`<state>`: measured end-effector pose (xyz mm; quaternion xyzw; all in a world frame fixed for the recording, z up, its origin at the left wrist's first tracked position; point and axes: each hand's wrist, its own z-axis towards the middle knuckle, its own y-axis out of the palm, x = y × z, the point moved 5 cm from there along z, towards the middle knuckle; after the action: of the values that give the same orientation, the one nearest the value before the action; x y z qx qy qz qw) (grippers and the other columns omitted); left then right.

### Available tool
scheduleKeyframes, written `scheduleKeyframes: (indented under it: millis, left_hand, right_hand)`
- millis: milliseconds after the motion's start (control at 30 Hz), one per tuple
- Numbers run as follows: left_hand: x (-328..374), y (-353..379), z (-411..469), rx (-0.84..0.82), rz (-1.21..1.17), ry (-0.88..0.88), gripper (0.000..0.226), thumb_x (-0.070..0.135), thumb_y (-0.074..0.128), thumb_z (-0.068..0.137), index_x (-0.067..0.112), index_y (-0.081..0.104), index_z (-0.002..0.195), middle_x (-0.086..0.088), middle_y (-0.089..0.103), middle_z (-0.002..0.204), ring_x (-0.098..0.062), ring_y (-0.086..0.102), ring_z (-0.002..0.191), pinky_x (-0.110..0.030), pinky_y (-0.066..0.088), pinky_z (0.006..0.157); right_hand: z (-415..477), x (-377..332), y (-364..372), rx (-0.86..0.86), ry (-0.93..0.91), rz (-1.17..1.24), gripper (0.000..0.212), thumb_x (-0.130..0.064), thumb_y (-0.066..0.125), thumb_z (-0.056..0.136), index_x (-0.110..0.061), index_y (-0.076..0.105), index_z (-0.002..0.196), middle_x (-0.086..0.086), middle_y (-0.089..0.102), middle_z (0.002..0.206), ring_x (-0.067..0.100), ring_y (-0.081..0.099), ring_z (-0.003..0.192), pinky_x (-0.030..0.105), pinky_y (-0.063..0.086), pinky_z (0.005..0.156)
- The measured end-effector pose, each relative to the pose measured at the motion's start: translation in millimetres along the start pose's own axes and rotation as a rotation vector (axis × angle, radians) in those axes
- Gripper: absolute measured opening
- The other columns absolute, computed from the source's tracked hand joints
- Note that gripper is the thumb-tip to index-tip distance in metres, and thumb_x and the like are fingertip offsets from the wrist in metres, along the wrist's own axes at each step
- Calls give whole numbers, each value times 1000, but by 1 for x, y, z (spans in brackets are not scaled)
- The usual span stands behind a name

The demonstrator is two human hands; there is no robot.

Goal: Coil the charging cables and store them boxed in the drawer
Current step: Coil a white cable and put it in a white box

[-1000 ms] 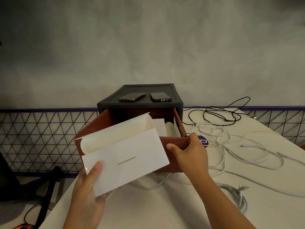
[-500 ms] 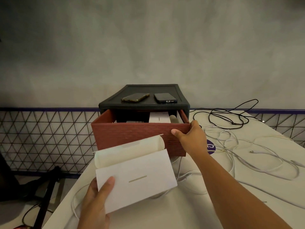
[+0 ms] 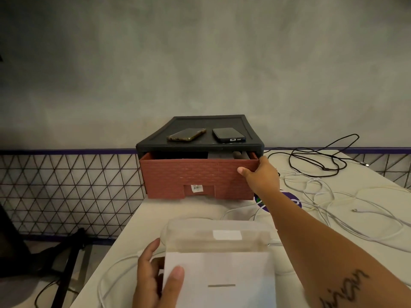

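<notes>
A red brick-patterned drawer (image 3: 198, 176) sits almost fully pushed into its black cabinet (image 3: 206, 143) on the white table (image 3: 191, 212). My right hand (image 3: 260, 176) grips the drawer's front right corner, thumb on the face. Near the table's front edge my left hand (image 3: 155, 278) holds a white box (image 3: 220, 270) with its flap open, thumb on its front. Loose white cables (image 3: 333, 196) and a black cable (image 3: 320, 156) sprawl over the table to the right. Only a dark strip of the drawer's inside shows.
Two phones (image 3: 186, 134) (image 3: 229, 134) lie on top of the cabinet. A purple round sticker (image 3: 293, 202) peeks out beside my right forearm. A wire mesh fence (image 3: 66, 190) runs behind the table on the left, with a dark stand (image 3: 66, 256) on the floor below it.
The drawer has slid back into the cabinet under my right hand, from wide open to nearly shut. The white box in my left hand has dropped lower toward the table's front edge.
</notes>
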<state>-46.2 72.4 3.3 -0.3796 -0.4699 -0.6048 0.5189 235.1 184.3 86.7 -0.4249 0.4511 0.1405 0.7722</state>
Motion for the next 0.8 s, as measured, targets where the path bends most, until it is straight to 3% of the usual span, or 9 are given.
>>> scheduleKeyframes:
  millis: [133,233,300,367,433,533,667,800]
  left_hand:
    - [-2,0,0,-4,38,26,68,48,61,39,46,44,106,-2,69,84,-4,63,53,-12,48,51]
    - [-4,1,0,-18,56,62,54,46,62,43,65,48,91,0,68,95,-6,67,62,-14,50,56]
    - [-3,2,-1,-72,90,103,52,43,64,47,68,50,90,5,69,98,-5,67,72,-14,51,62]
    - [-2,5,-3,-147,89,103,54,40,66,49,67,52,93,15,68,101,-4,67,81,-13,51,69]
    - [-2,6,-6,-220,102,84,61,30,72,53,64,53,99,12,67,104,-6,66,85,-14,51,71]
    - [0,6,-8,-257,157,78,73,18,69,57,62,45,110,1,61,110,-1,64,88,-10,49,71]
    - [8,6,-11,-242,227,75,79,38,73,48,81,33,102,7,61,109,5,62,92,-21,47,78]
    - [6,6,-13,-239,227,48,89,30,74,54,63,26,121,14,59,106,2,62,91,-29,45,85]
  right_hand:
    - [0,-3,-3,-45,59,-36,44,-32,61,89,-12,43,124,9,57,121,28,56,107,34,44,80]
    - [-3,-4,-13,-91,100,-12,41,-27,59,90,-9,43,123,11,57,113,24,53,95,31,42,74]
    - [-7,-6,-26,-83,127,109,41,-23,62,87,-9,45,122,8,56,101,23,53,93,34,47,79]
    - [-16,-8,-47,-72,135,237,43,-21,66,84,-13,48,122,7,55,104,25,56,100,41,49,91]
    - [-32,-9,-75,-71,106,292,33,-22,67,81,-19,54,112,6,59,106,23,59,100,41,49,92]
    - [-67,5,-124,-72,24,296,3,-17,63,85,-19,61,85,4,62,87,18,60,79,32,46,78]
    - [-116,52,-169,-39,58,158,16,-13,61,87,-19,65,73,10,65,79,22,57,75,32,44,75]
    - [-151,97,-169,-233,76,-195,11,-12,62,86,-12,72,82,4,69,85,20,60,83,29,42,76]
